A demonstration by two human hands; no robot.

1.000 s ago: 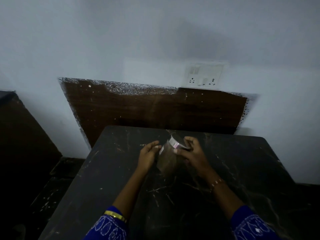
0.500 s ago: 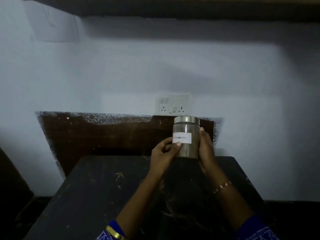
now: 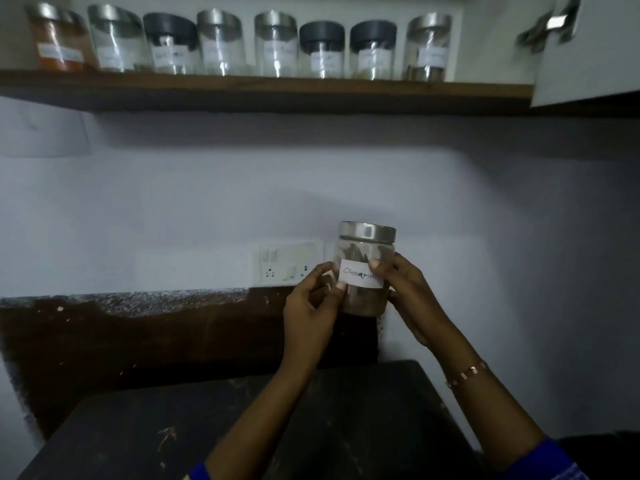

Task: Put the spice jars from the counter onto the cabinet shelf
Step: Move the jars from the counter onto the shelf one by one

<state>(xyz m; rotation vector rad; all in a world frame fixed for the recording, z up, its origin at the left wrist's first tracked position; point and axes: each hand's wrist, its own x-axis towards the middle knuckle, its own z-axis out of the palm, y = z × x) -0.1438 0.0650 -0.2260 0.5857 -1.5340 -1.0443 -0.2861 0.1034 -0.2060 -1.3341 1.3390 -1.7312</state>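
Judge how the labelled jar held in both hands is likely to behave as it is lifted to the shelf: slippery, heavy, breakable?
The jar looks like smooth clear glass, so probably slippery and breakable if dropped. It seems only partly filled with dark pieces, so likely fairly light. The left hand and right hand both hold it upright, which should steady it.

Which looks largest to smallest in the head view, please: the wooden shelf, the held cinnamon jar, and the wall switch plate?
1. Wooden shelf, spanning most of the picture.
2 and 3. Cinnamon jar and wall switch plate look alike in area; the jar is nearer the camera, so I would not rank them.
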